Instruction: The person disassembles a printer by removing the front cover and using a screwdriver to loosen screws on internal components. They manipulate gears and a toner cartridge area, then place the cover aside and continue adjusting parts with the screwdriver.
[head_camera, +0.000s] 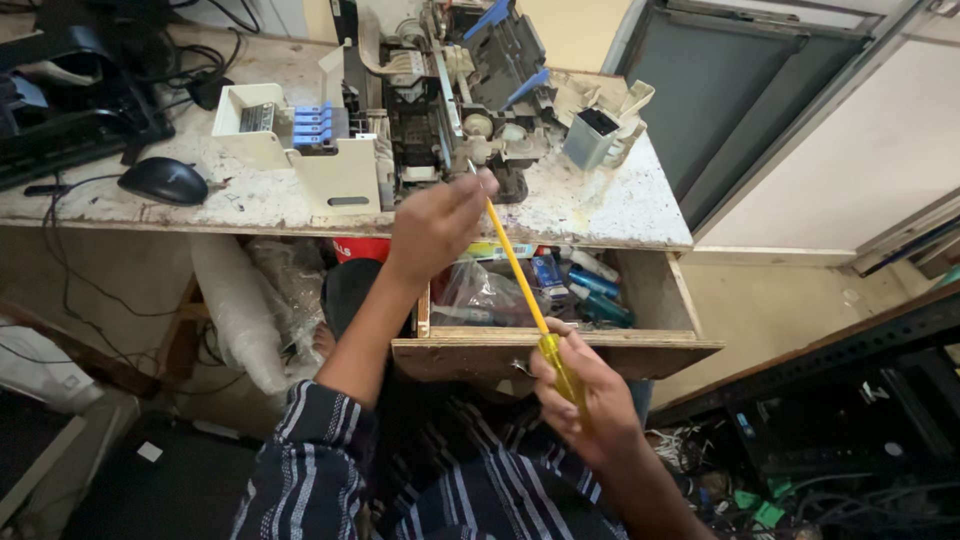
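My right hand (583, 398) grips the clear yellow handle of a long screwdriver (515, 265) with a yellow shaft, just in front of an open wooden drawer (560, 350). My left hand (437, 222) pinches the shaft near its metal tip, above the table's front edge. The tip points toward a dismantled printer (440, 110) with white casing and blue levers on the worn white table (600, 210). The drawer holds plastic bags, bottles and tubes.
A black mouse (164, 180) and a keyboard (60, 140) lie at the table's left, with cables. A grey ink cartridge box (590, 135) stands right of the printer. Plastic-wrapped items sit under the table. Dark equipment and wires fill the lower right.
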